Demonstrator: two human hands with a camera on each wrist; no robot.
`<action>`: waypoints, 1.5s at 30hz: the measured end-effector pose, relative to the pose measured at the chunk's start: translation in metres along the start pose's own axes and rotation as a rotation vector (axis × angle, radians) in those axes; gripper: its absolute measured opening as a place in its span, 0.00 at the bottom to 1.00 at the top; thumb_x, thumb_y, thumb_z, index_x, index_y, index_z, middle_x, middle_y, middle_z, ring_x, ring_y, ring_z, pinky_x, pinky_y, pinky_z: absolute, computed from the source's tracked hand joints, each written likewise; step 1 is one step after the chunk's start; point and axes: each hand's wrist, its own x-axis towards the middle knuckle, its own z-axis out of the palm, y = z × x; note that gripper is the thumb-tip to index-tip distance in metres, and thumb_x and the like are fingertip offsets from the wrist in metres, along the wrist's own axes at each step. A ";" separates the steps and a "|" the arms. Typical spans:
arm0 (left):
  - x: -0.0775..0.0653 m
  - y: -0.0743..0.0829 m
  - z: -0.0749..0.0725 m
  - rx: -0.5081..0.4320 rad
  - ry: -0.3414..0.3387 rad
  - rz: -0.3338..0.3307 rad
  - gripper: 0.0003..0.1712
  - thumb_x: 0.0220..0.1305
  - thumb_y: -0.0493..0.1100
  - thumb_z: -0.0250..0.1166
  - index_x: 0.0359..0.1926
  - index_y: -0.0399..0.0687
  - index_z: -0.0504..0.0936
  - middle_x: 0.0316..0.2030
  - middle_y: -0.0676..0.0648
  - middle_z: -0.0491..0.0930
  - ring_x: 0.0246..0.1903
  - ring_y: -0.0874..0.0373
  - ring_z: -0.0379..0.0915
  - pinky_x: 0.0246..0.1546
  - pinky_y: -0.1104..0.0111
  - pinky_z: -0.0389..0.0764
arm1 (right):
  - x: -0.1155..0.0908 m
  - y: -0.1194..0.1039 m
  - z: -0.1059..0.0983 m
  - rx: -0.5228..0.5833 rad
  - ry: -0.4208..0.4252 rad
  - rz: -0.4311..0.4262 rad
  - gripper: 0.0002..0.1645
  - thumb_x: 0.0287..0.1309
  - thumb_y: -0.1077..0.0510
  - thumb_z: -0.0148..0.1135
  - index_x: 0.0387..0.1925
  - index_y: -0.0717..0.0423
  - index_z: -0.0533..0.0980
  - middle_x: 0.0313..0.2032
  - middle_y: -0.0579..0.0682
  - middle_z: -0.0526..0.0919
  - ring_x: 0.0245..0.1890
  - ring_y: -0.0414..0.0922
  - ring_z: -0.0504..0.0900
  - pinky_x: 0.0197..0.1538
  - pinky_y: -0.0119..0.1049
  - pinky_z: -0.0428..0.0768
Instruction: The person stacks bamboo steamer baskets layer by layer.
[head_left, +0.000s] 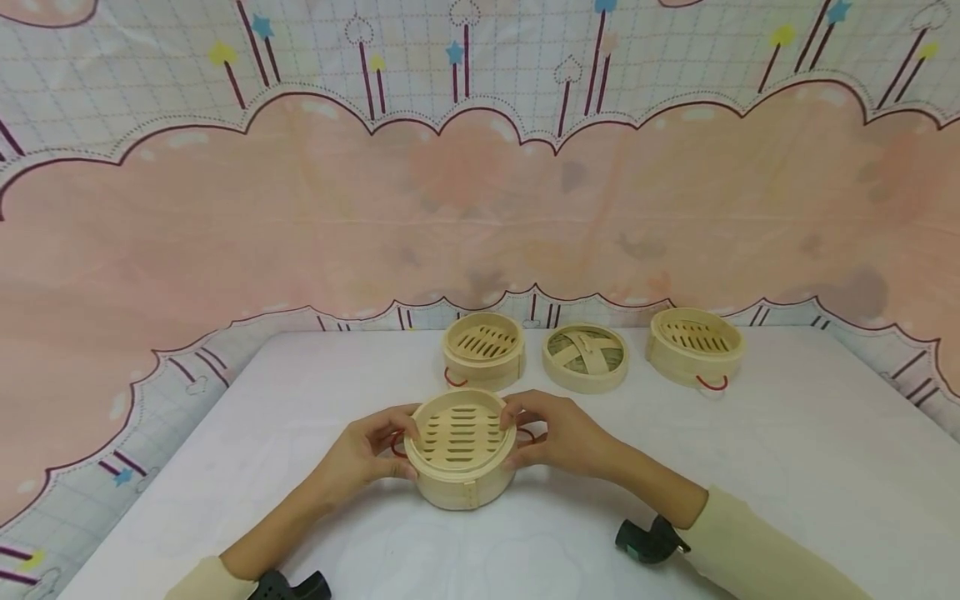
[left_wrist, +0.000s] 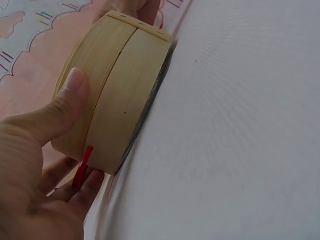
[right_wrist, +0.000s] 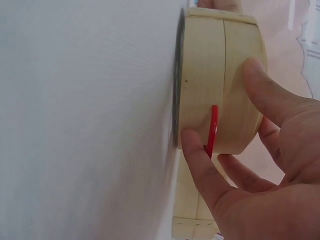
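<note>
Between both hands is a round bamboo steamer basket with a slotted top and red side handles. My left hand grips its left side, thumb along the wall and fingers around the rim and handle. On the opposite side my right hand holds it the same way. In the left wrist view the thumb presses the pale wall of the steamer basket, beside a red handle. The right wrist view shows fingers around the basket, one fingertip low near the red handle. Its bottom sits close over the white table.
Behind stand a slotted steamer basket at the left, a woven bamboo lid in the middle and another slotted basket at the right. They rest near the back edge of the white table, before a patterned cloth backdrop.
</note>
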 end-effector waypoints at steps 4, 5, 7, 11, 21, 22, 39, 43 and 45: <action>0.000 0.000 0.001 -0.012 -0.006 -0.004 0.24 0.41 0.35 0.77 0.41 0.39 0.77 0.63 0.38 0.68 0.64 0.44 0.60 0.59 0.75 0.66 | -0.001 0.002 0.000 0.009 -0.002 0.001 0.22 0.42 0.57 0.78 0.38 0.46 0.74 0.57 0.46 0.74 0.52 0.49 0.77 0.42 0.34 0.81; 0.000 0.000 0.001 -0.015 -0.007 -0.006 0.24 0.41 0.35 0.77 0.41 0.39 0.77 0.63 0.39 0.67 0.64 0.44 0.60 0.59 0.76 0.65 | -0.001 0.003 0.000 0.014 -0.003 0.000 0.22 0.42 0.57 0.78 0.38 0.46 0.74 0.57 0.46 0.74 0.52 0.48 0.77 0.42 0.35 0.82; 0.000 -0.001 0.001 -0.021 -0.010 -0.006 0.25 0.41 0.34 0.77 0.41 0.39 0.77 0.63 0.39 0.67 0.65 0.43 0.59 0.60 0.76 0.65 | -0.001 0.003 0.000 0.022 -0.004 -0.005 0.22 0.42 0.58 0.78 0.38 0.46 0.75 0.57 0.47 0.74 0.52 0.48 0.77 0.42 0.35 0.82; -0.001 -0.003 0.001 -0.041 -0.020 0.000 0.25 0.41 0.33 0.76 0.42 0.39 0.76 0.64 0.38 0.66 0.65 0.43 0.58 0.59 0.76 0.65 | -0.001 0.004 0.000 0.029 -0.008 -0.008 0.22 0.42 0.58 0.77 0.39 0.47 0.75 0.58 0.47 0.74 0.51 0.48 0.77 0.42 0.35 0.82; 0.001 -0.010 0.000 -0.129 -0.056 0.056 0.23 0.48 0.32 0.72 0.46 0.33 0.75 0.65 0.32 0.62 0.62 0.56 0.63 0.56 0.73 0.69 | 0.000 0.009 -0.002 0.053 -0.033 0.046 0.21 0.44 0.56 0.76 0.40 0.45 0.75 0.55 0.45 0.75 0.53 0.48 0.76 0.47 0.35 0.80; 0.000 -0.011 0.000 -0.137 -0.059 0.062 0.22 0.49 0.31 0.71 0.46 0.33 0.75 0.65 0.32 0.62 0.62 0.57 0.63 0.56 0.73 0.70 | 0.001 0.009 -0.002 0.054 -0.035 0.049 0.21 0.44 0.56 0.76 0.41 0.45 0.75 0.55 0.45 0.75 0.53 0.48 0.76 0.47 0.35 0.80; -0.002 -0.014 -0.001 -0.191 -0.057 0.065 0.22 0.52 0.29 0.69 0.49 0.30 0.74 0.65 0.30 0.61 0.59 0.56 0.67 0.52 0.72 0.73 | 0.001 0.012 -0.009 0.144 -0.089 0.058 0.20 0.54 0.53 0.70 0.48 0.49 0.76 0.55 0.46 0.75 0.55 0.48 0.75 0.55 0.43 0.76; -0.004 -0.013 -0.001 -0.202 -0.047 0.061 0.24 0.52 0.29 0.69 0.51 0.30 0.73 0.65 0.30 0.61 0.61 0.56 0.65 0.55 0.72 0.72 | 0.002 0.013 -0.012 0.152 -0.084 0.055 0.20 0.60 0.52 0.65 0.53 0.50 0.75 0.54 0.46 0.76 0.56 0.49 0.75 0.56 0.43 0.75; -0.005 -0.013 -0.001 -0.199 -0.039 0.059 0.26 0.52 0.29 0.70 0.52 0.30 0.72 0.65 0.30 0.61 0.61 0.57 0.65 0.57 0.72 0.70 | 0.003 0.013 -0.013 0.145 -0.051 0.050 0.20 0.61 0.51 0.64 0.54 0.50 0.74 0.54 0.47 0.76 0.56 0.49 0.75 0.55 0.43 0.76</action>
